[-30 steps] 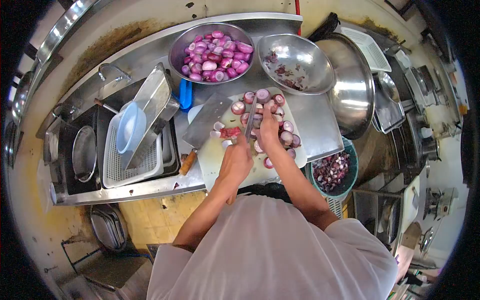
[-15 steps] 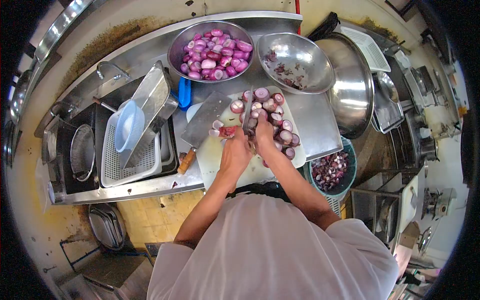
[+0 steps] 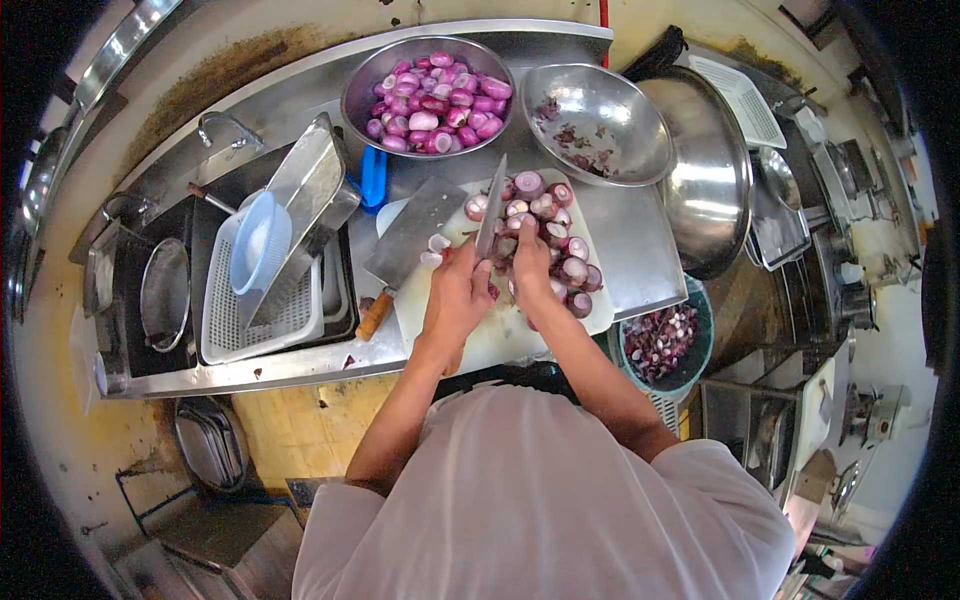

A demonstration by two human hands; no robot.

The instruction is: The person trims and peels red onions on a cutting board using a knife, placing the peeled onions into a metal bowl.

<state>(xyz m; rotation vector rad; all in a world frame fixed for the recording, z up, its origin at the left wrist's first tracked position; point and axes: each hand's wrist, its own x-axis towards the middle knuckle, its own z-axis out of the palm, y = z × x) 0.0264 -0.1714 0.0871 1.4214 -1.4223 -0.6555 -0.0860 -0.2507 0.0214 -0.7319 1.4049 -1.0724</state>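
My left hand (image 3: 455, 300) is closed around a knife (image 3: 494, 210), whose blade points away from me and stands clear of the fist. A small reddish bit shows beside the left thumb; I cannot make out what it is. With fingers stretched forward, my right hand (image 3: 532, 268) reaches in among red onions (image 3: 574, 270) and touches them. The onions, several with pale cut ends, lie at the right of a white cutting board (image 3: 470, 335). A cleaver (image 3: 418, 235) with a wooden handle rests across the board's left edge, near pale onion pieces (image 3: 436, 248).
Behind the board stand a metal bowl of purple onions (image 3: 430, 108) and a metal bowl with peel scraps (image 3: 640, 130). A large steel basin (image 3: 705, 170) is at right. Below the counter edge, a green bin (image 3: 708, 340) holds peelings. Left are a blue object (image 3: 373, 178) and a white basket (image 3: 213, 335).
My left hand has drawn slightly left, away from my right hand, raising the knife blade into clearer view. The reddish piece beside the left fingers is gone from there. The view shifted slightly.
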